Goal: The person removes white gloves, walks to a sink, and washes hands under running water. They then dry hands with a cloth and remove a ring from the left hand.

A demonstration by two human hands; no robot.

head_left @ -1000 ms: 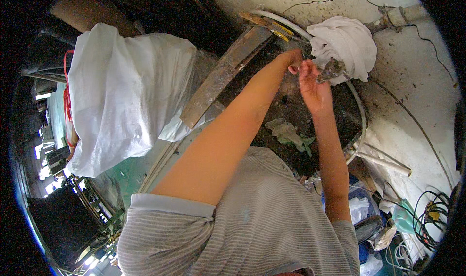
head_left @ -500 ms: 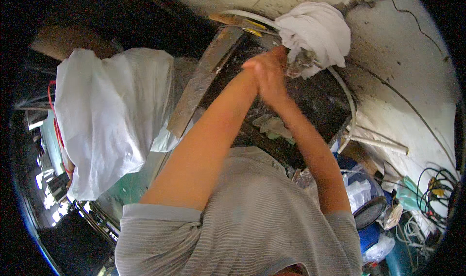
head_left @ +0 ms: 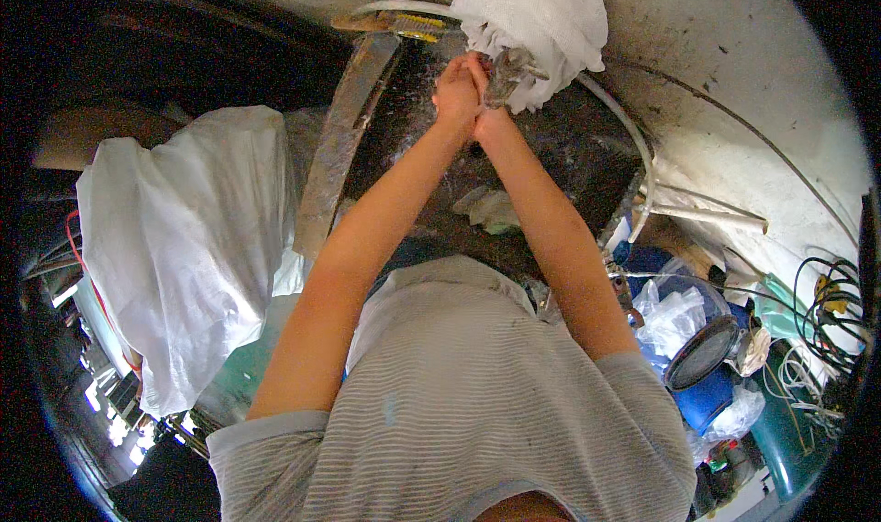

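Note:
My left hand (head_left: 455, 89) and my right hand (head_left: 491, 121) meet at the top middle, wrists close together. Just right of them is a worn metal tap-like fitting (head_left: 507, 74), partly covered by a bundled white cloth (head_left: 537, 26). Pale specks like water splashes show around the left hand, over the dark basin (head_left: 404, 145). The left hand is cupped and open, with no object showing in it. Most of the right hand's fingers are hidden behind the left hand and the fitting. A crumpled pale rag (head_left: 488, 210) lies lower in the basin, between my forearms.
A wooden board (head_left: 335, 155) edges the basin at left, with a yellow-bristled brush (head_left: 420, 28) near its top. A large white sack (head_left: 188, 246) stands left of it. A pale hose (head_left: 633, 123) curves along the right. Blue containers (head_left: 702, 398) and coiled black cable (head_left: 830, 292) lie beyond.
My left hand was laid across the right hand and wrist; now both hands are cupped side by side below the cloth. The whole view has shifted.

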